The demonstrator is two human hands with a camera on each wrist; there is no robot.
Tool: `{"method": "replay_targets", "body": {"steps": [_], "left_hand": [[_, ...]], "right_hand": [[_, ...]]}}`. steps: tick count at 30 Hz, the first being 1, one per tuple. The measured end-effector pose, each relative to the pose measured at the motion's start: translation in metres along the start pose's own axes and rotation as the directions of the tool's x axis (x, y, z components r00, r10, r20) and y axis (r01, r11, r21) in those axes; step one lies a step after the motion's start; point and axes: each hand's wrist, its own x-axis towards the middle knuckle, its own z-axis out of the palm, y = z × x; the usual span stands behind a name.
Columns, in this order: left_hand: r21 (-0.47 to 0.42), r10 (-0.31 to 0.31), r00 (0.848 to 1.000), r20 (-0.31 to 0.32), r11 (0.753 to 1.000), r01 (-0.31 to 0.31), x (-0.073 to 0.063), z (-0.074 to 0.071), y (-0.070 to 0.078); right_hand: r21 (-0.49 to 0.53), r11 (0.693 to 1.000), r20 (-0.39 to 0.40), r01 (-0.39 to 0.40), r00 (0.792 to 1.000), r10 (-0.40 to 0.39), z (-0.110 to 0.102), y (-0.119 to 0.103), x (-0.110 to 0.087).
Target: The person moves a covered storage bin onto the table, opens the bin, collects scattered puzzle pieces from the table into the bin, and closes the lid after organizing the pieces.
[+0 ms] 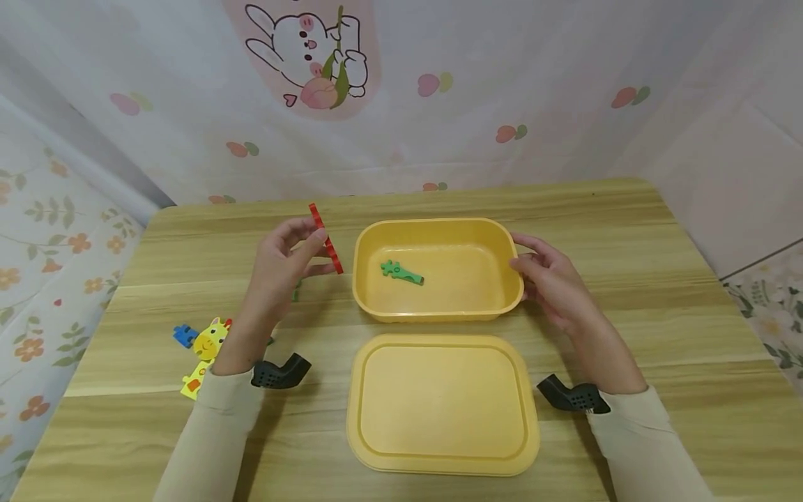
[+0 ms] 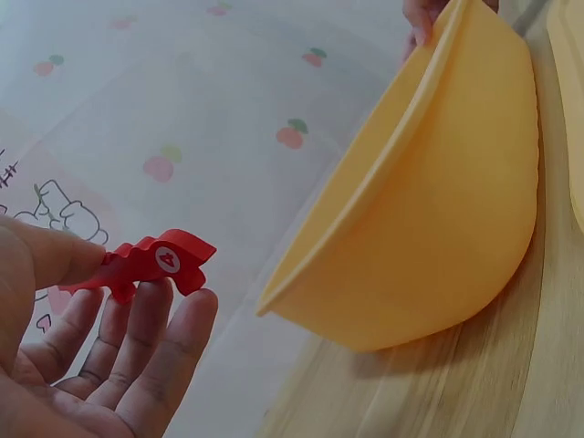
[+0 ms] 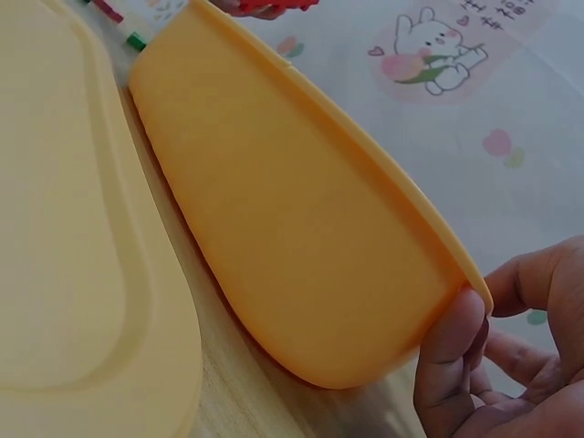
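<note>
My left hand (image 1: 286,256) pinches a red puzzle piece (image 1: 325,238) between thumb and fingers, just left of the yellow plastic box (image 1: 437,317). In the left wrist view the red piece (image 2: 146,265) has a notched outline and a white circle with a 4. On the box's right end, my right hand (image 1: 556,286) grips the rim. A green puzzle piece (image 1: 403,272) with knobbed edges lies inside the box, toward the left. From the right wrist, the thumb and fingers of my right hand (image 3: 511,356) hold the box's corner rim.
A yellow lid (image 1: 442,404) lies flat in front of the box. Left of it, partly behind my left forearm, are a yellow giraffe puzzle (image 1: 210,340) and a blue puzzle piece (image 1: 185,335). Bits of green show beside that arm. A printed curtain (image 1: 401,139) hangs behind the wooden table (image 1: 627,230).
</note>
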Motion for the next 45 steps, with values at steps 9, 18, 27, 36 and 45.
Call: {"method": "replay_targets", "body": {"steps": [9,18,27,36,45], "left_hand": [[0.032,0.025,0.999,-0.025,0.999,-0.024,0.004,0.015,-0.005],[0.002,0.068,0.997,-0.027,0.998,-0.068,0.003,0.018,-0.007],[-0.007,0.080,0.997,-0.021,0.997,-0.081,0.006,0.025,-0.010],[-0.020,0.051,0.999,0.004,0.998,-0.051,0.005,0.030,-0.011],[-0.015,0.064,0.998,0.027,0.998,-0.063,0.004,0.033,-0.010]], "right_hand": [[0.003,1.000,-0.011,-0.001,1.000,0.001,0.000,0.000,0.000],[0.001,1.000,-0.012,-0.012,1.000,0.012,0.001,0.001,0.001],[0.026,1.000,-0.004,-0.006,1.000,0.006,0.000,0.001,0.001],[0.029,1.000,-0.002,-0.013,1.000,0.013,0.002,0.001,0.000],[0.025,1.000,0.001,-0.006,1.000,0.006,0.001,0.001,-0.001]]}}
